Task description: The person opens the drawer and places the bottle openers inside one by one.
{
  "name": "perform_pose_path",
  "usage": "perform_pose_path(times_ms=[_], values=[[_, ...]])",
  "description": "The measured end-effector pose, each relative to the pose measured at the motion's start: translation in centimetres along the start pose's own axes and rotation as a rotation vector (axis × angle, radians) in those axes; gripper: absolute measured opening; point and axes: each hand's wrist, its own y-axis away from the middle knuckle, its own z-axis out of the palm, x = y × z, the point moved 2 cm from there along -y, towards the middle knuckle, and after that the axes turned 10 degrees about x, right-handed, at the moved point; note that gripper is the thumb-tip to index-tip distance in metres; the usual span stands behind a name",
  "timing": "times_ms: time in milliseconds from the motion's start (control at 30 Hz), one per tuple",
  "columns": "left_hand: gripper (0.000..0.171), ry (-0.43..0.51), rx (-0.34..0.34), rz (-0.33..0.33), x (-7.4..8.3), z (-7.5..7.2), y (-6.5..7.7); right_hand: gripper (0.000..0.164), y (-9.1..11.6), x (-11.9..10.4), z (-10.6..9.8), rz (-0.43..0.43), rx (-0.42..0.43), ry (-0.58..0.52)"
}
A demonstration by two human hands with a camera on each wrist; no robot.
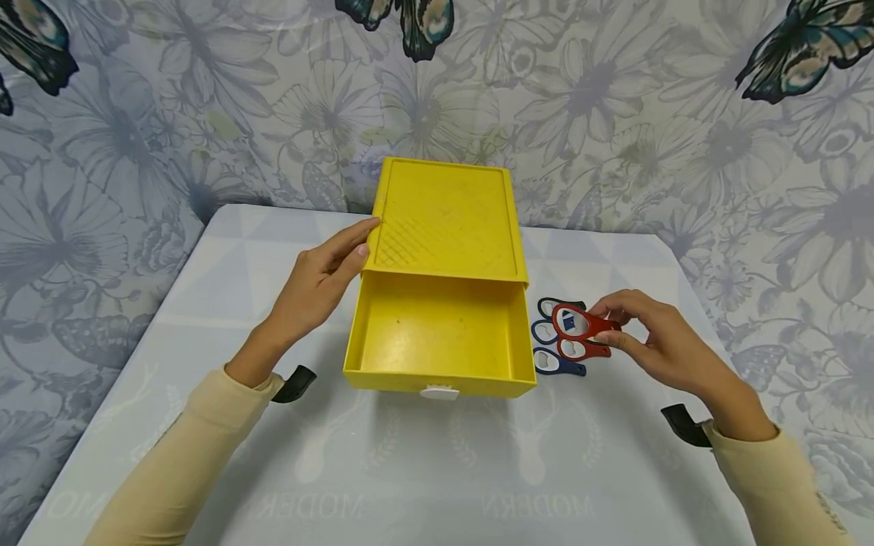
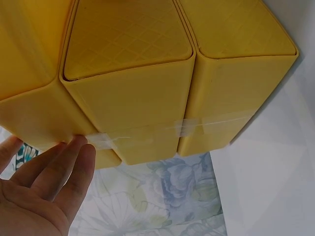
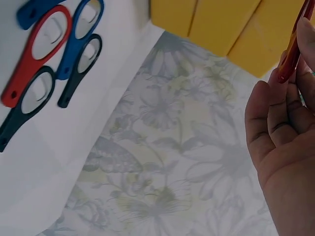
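Observation:
A yellow drawer unit (image 1: 447,216) stands on the table with its top drawer (image 1: 444,326) pulled out. That drawer holds nothing I can see. My left hand (image 1: 307,284) touches the unit's left side with extended fingers, also seen in the left wrist view (image 2: 47,189). Between thumb and fingers, my right hand (image 1: 655,337) pinches a red bottle opener (image 1: 580,321) by its handle, right of the drawer. Below it lie several more bottle openers, among them a navy one (image 1: 560,364), another red one (image 1: 583,349) and a black one (image 3: 29,105).
Clear tape (image 2: 184,127) runs across the unit's stacked yellow sections. A white handle (image 1: 439,393) sits on the drawer front. The pale printed table (image 1: 423,470) meets a floral wall covering (image 1: 273,114) at its back edge.

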Motion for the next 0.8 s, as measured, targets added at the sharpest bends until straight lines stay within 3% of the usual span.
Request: perform_pose_path(times_ms=[567,800], values=[[0.045,0.01,-0.009,-0.005,-0.2,-0.1,0.1,0.056,-2.7,-3.4,-0.6,-0.108,0.003,-0.117],[0.045,0.01,-0.012,-0.003,-0.1,-0.1,0.0,0.055,-4.2,-5.6,-0.7,-0.126,-0.045,-0.159]])
